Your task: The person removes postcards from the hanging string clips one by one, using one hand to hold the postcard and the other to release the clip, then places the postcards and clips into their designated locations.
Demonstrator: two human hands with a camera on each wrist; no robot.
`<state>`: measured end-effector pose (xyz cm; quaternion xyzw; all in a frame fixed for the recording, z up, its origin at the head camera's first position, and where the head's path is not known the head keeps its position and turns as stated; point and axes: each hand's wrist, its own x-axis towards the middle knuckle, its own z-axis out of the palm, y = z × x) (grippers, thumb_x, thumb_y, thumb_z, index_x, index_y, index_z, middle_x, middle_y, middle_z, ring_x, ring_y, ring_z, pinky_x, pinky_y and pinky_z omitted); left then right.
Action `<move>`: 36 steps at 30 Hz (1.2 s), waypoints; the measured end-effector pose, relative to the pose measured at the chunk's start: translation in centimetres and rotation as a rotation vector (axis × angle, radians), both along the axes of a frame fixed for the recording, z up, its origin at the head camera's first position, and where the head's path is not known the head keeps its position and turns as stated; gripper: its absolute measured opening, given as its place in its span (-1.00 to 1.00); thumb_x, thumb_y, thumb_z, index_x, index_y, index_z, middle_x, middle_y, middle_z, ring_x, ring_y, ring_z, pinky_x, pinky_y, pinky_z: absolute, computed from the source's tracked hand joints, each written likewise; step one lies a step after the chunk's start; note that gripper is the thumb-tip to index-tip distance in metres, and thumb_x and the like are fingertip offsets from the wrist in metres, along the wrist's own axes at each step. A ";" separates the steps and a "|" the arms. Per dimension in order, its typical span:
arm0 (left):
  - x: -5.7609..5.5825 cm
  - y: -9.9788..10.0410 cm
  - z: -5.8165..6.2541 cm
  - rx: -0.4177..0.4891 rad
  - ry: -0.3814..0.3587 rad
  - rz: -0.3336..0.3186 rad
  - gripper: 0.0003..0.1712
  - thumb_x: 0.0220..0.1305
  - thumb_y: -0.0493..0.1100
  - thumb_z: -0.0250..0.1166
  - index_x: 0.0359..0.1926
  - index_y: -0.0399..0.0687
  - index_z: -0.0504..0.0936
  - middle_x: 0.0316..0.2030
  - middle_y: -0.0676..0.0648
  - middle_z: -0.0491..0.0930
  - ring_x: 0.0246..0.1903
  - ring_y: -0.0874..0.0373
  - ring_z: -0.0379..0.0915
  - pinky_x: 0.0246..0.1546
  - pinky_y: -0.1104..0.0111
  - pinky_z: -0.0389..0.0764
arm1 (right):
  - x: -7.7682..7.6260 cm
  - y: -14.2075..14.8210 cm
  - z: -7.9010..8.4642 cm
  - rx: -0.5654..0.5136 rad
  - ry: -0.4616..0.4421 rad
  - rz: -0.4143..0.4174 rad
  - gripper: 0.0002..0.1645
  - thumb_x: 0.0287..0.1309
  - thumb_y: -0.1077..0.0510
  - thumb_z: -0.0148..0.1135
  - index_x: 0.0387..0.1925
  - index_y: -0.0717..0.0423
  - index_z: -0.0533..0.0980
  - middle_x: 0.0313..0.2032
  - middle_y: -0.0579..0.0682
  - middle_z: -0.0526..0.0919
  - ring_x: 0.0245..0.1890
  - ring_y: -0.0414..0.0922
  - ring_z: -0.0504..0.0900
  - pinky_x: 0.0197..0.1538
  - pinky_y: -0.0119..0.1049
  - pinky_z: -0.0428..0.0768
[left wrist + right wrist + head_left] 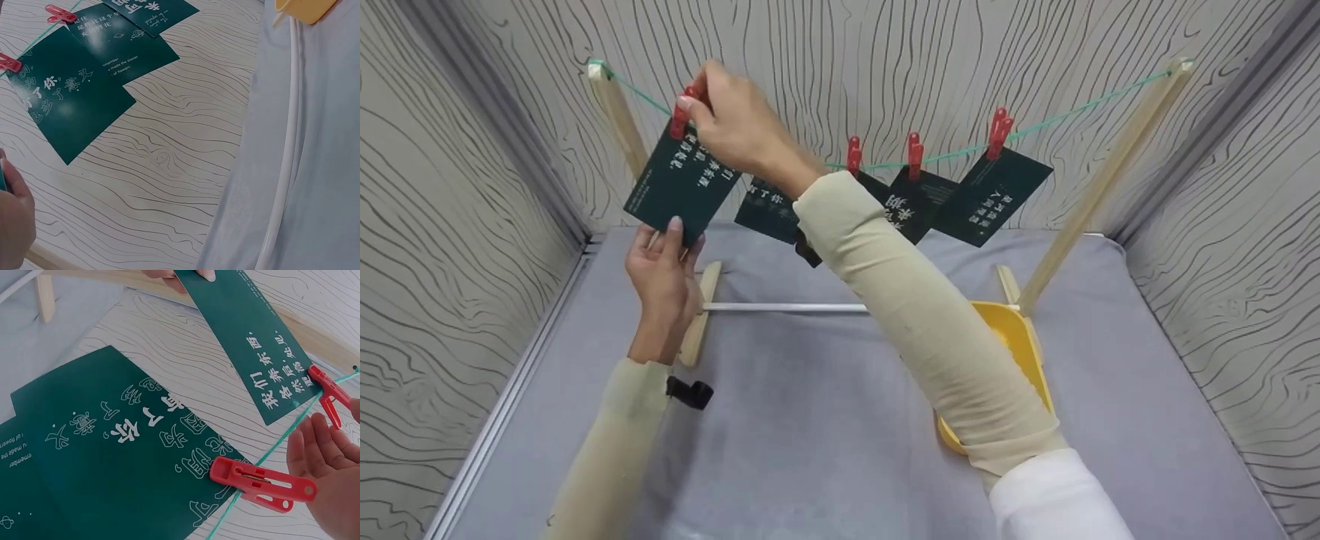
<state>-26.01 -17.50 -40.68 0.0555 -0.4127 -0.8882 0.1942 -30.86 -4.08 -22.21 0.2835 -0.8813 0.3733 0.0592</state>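
Note:
A dark green card [675,176] with white lettering hangs tilted at the left end of the green string [641,94]. My left hand [664,277] pinches its lower edge, thumb on the printed face. At the card's upper edge, my right hand [742,120] pinches a red clothespin [679,124]. The right wrist view has this clothespin [332,388] at the string, biting the card's corner, with part of the right hand [326,461] beside it. Only part of the left hand [17,219] enters the left wrist view.
Several more green cards [997,196] hang along the string from red clothespins [915,155]. Wooden posts [1102,187] hold the string's ends, and a white rod [787,307] joins their feet. Beneath the right forearm is a yellow basket [1027,337], partly hidden. Patterned walls surround the grey cloth.

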 end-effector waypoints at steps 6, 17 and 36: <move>0.2 -0.1 0.2 -0.006 -0.005 -0.006 -0.45 0.24 -0.15 0.35 0.23 -0.10 0.45 0.15 -0.18 0.62 0.09 0.04 0.62 0.01 0.30 0.68 | 0.1 0.0 -0.1 -0.049 -0.002 0.023 -0.72 0.48 0.00 -0.08 0.06 0.04 0.37 -0.06 -0.06 0.59 -0.16 -0.28 0.50 -0.08 -0.50 0.52; 0.5 0.1 0.5 -0.028 0.019 0.012 -0.48 0.28 -0.17 0.32 0.23 -0.10 0.45 0.12 -0.19 0.64 0.05 0.05 0.64 -0.05 0.32 0.70 | 0.4 0.1 -0.4 -0.090 0.109 0.060 -0.75 0.48 0.06 -0.05 0.03 0.08 0.42 -0.07 -0.05 0.59 -0.13 -0.30 0.52 -0.03 -0.56 0.50; 1.5 0.0 0.5 -0.021 0.019 0.019 -0.47 0.25 -0.15 0.34 0.23 -0.09 0.46 0.13 -0.17 0.63 0.09 0.03 0.62 -0.01 0.30 0.69 | 1.1 0.1 -0.4 -0.154 0.117 0.055 -0.78 0.44 0.06 0.03 -0.03 0.08 0.46 -0.11 -0.05 0.65 -0.17 -0.28 0.56 -0.08 -0.54 0.52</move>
